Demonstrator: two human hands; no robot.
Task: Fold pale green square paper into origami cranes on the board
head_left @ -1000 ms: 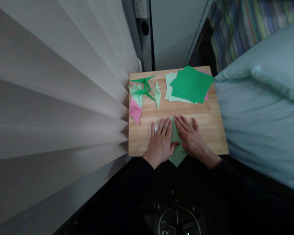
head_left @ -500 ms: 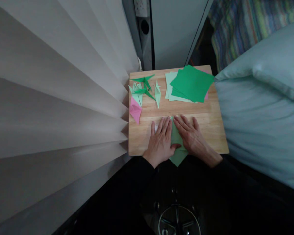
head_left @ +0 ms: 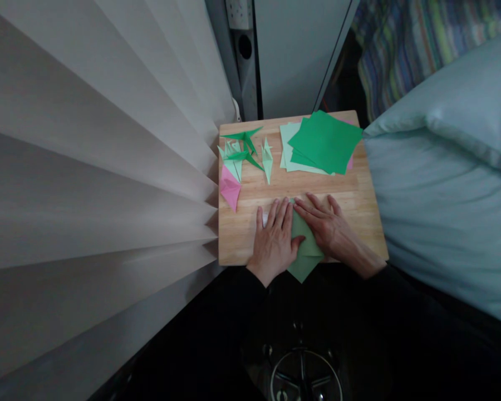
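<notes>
A light green sheet of origami paper (head_left: 309, 253), partly folded, lies at the near edge of the wooden board (head_left: 237, 245), its lower corner sticking out past that edge. My left hand (head_left: 274, 240) rests flat on the paper's left side, fingers stretched forward and thumb out over the sheet. On the right side, my right hand (head_left: 323, 223) presses its fingertips near the paper's top point, with the fingers extended and somewhat spread. Both hands cover parts of the sheet, so its full outline is hidden.
Folded paper pieces in dark green (head_left: 244, 156), pale green (head_left: 267, 161) and pink (head_left: 230, 188) sit at the board's back left. Stacked green sheets (head_left: 328, 142) lie at the back right. A pleated curtain (head_left: 150, 223) borders the left; pale bedding (head_left: 438, 189) borders the right.
My right hand has shifted slightly right and turned a little, uncovering more of the green paper. My left hand stays nearly in place, its thumb slightly higher.
</notes>
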